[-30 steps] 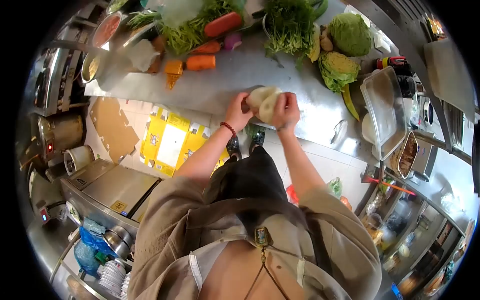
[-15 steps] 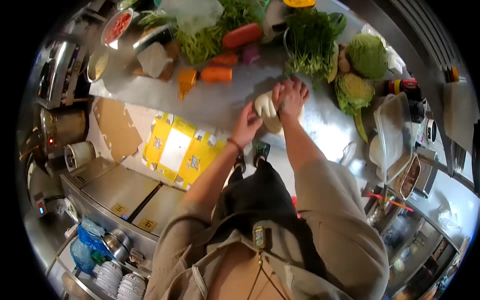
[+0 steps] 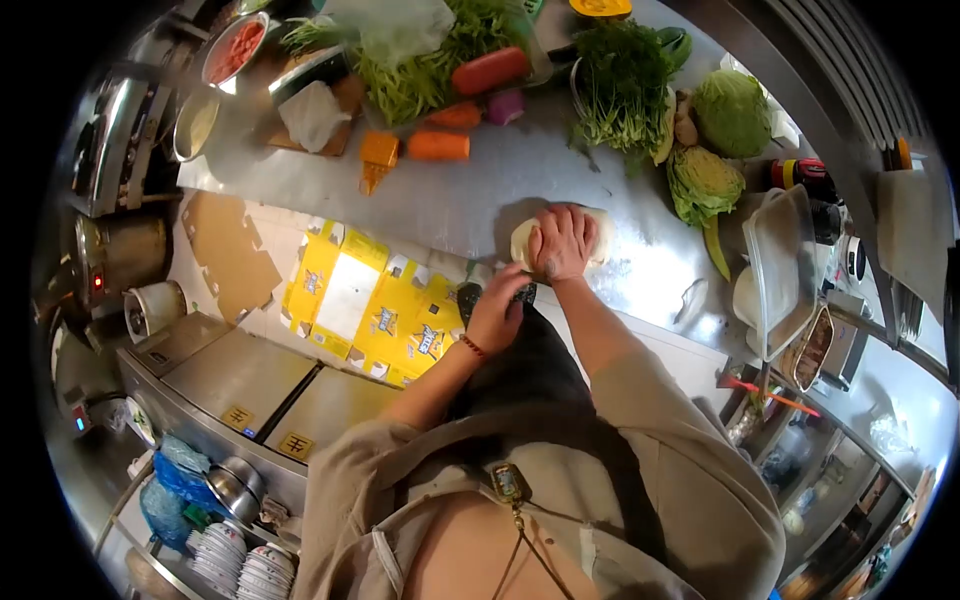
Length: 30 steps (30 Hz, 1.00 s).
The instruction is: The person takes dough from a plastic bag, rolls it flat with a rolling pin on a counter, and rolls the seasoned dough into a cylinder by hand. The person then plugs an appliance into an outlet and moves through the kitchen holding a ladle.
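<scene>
A pale lump of dough [image 3: 603, 228] lies on the steel worktop near its front edge. My right hand [image 3: 566, 242] is on top of it, palm pressing down and fingers curled over, so much of the dough is hidden. Close to my right wrist is my left hand [image 3: 498, 308], off the dough and in front of the worktop edge. Its fingers are loosely bent and apart, and I see nothing in them. A beaded bracelet [image 3: 472, 345] circles the left wrist.
Carrots [image 3: 439, 146], an orange piece of squash [image 3: 378, 152] and leafy greens [image 3: 405, 85] lie at the back left. Herbs [image 3: 625, 90] and cabbages [image 3: 733, 113] sit at the back right, near a clear plastic container [image 3: 775, 262]. Flattened yellow cardboard [image 3: 365, 300] covers the floor.
My right hand has come nearer my body and lies flatter over the dough. My left hand has drawn back from the dough's left side toward my body. The dough looks more folded together.
</scene>
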Motion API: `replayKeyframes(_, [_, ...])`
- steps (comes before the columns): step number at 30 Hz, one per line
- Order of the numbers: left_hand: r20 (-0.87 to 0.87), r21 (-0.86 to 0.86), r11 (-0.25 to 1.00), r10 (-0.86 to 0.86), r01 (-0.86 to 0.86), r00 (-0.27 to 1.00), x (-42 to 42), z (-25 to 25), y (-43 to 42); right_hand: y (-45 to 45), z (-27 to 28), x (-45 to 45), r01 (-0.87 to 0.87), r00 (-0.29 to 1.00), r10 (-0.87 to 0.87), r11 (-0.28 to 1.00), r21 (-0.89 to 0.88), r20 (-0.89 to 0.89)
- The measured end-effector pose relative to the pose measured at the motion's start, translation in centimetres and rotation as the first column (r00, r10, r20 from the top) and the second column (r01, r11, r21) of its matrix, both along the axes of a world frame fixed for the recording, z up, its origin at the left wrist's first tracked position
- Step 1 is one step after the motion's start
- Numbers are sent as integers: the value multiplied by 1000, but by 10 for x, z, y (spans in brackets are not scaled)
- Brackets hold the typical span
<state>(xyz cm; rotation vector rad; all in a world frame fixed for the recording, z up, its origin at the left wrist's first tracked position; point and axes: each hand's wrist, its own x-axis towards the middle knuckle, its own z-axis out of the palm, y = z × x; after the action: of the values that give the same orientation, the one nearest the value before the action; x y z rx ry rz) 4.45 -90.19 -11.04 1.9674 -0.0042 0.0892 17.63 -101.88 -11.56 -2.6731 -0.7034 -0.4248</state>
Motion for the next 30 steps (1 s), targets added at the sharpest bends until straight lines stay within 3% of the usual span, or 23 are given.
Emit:
replayKeyframes(4, [-181,-185,961,171,-204,968,36,-15,35,11,5,45,-93,980,80,993,-66,-184])
replayKeyframes(8, [-187,-163,981,76,-107,979,88,-42,46,15,-4,65,-81,995,81,997,-4,-65])
replayKeyframes(9, [-228,-186,979,38,-81,973,97,-50,43,14,-5,68,-89,979,85,996,-14,-183])
replayKeyframes(11, [-225,-144,987,30,-64,974,109,-54,36,-5,-37,75,-50,962,150,918,393,-228])
replayKeyframes(13, [-173,-9,997,77,-79,982,107,-45,28,-30,-16,71,104,974,59,743,661,-220])
replayKeyframes(14, [-219,-88,988,103,-125,970,100,-38,18,-47,17,64,220,972,-83,643,734,-218])
replayKeyframes(16, [-308,-232,951,126,-203,943,84,-18,-10,-73,-25,36,519,839,-352,745,418,-414])
replayKeyframes(17, [-195,-326,926,130,-189,972,76,-7,-26,-79,-38,35,627,746,-486,743,235,-455])
replayKeyframes(20, [-280,-291,937,108,-192,954,52,13,-51,-52,-2,12,369,914,-177,736,568,-365])
replayKeyframes(21, [-340,-118,977,128,-177,932,47,1,-44,-45,26,-3,390,847,-86,771,503,-525])
replayKeyframes(22, [-372,-243,954,73,-173,925,40,-10,-34,-39,50,-8,385,755,-2,810,442,-655])
replayKeyframes(23, [-393,-366,915,10,-167,919,32,-19,-23,-24,34,-16,387,818,-38,775,501,-573])
replayKeyframes(24, [-413,-482,860,-56,-166,909,22,-24,-12,-12,43,-21,205,957,-108,908,365,-268])
replayKeyframes(26, [-440,-464,877,-110,-121,891,5,-21,-1,14,27,-35,181,983,-160,933,310,-95])
replayKeyframes(29, [-513,-435,899,-203,-49,834,-1,-20,21,26,9,-34,-46,999,43,983,179,20])
replayKeyframes(30, [-496,-459,886,-190,-70,847,-5,-23,27,31,6,-28,-30,1000,30,985,170,5])
